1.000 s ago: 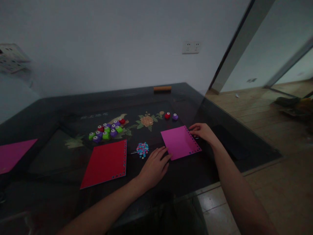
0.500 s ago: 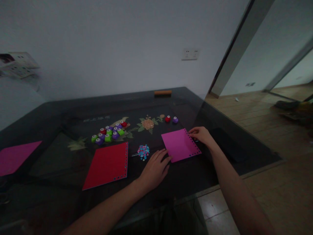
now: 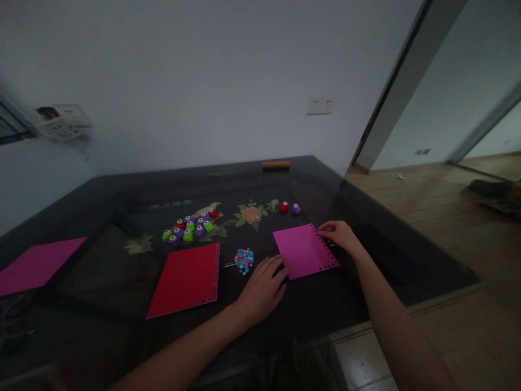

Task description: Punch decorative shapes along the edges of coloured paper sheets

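A pink sheet (image 3: 303, 252) lies on the dark tabletop, with small dark marks or holes along its right and near edges. My left hand (image 3: 265, 285) rests flat at its left edge, fingers stretched out and fingertips touching the sheet. At the upper right edge, my right hand (image 3: 338, 234) has its thumb and fingertips pinched together over the row of marks. Whatever it holds is too small or hidden to tell. Left of my left hand is a pile of tiny blue, pink and white pieces (image 3: 244, 260), some star-shaped. A red sheet (image 3: 185, 279) with similar edge marks lies further left.
Several green, purple and red eye-topped pieces (image 3: 188, 235) cluster behind the red sheet. A red one (image 3: 284, 207) and a purple one (image 3: 296, 208) sit behind the pink sheet. An orange-brown bar (image 3: 276, 164) lies near the wall. Another pink sheet (image 3: 44, 263) is far left.
The camera view has shifted, so the table appears slightly lower and further right. Both hands keep nearly the same places on the pink sheet.
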Demonstrator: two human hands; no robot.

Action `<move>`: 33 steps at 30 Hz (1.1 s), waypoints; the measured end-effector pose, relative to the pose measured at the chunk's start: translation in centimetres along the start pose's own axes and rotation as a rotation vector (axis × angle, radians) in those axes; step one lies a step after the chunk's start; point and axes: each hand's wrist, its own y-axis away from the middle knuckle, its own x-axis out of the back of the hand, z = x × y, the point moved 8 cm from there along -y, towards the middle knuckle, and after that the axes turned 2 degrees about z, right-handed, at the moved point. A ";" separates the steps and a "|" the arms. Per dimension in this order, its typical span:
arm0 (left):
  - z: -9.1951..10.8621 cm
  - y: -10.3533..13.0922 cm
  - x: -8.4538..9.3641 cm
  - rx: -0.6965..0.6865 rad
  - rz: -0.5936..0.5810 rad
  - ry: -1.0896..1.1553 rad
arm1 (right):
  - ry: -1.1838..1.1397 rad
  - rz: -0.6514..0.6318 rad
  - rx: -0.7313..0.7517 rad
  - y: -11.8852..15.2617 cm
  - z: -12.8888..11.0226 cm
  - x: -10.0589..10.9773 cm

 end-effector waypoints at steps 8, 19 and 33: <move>-2.8 0.5 7.9 0.033 0.065 0.087 | 0.027 0.000 -0.006 0.0 -0.1 0.1; -21.2 10.6 14.9 0.468 0.292 -0.145 | 0.183 0.151 0.158 0.6 -4.2 1.0; -21.9 11.1 13.8 0.488 0.127 -0.100 | 0.353 -0.278 0.857 8.8 -24.4 -15.7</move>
